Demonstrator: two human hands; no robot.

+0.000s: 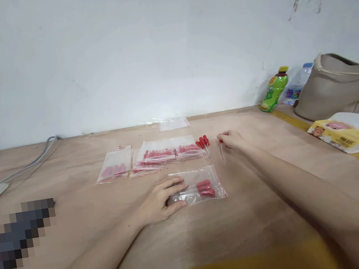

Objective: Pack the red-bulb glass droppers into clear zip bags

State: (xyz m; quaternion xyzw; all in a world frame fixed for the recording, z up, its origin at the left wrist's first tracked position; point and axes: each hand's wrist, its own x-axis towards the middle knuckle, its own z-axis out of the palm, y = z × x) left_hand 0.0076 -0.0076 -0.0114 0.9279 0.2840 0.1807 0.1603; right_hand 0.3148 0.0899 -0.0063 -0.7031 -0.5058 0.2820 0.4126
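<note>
Pinching one red-topped dropper [221,150], touching one clear bag [193,196]

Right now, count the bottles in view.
2: a green bottle near the wall at back right, and a clear, blue-capped bottle between it and the beige bag, which could hide others.

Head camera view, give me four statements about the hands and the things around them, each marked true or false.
1. The left hand rests on a clear zip bag. True.
2. The right hand pinches a bottle cap. False: it pinches a red-topped dropper.
3. The green drink bottle has a yellow cap. True.
4. Blue tops show inside the bag under the left hand. False: red tops show there.
</note>
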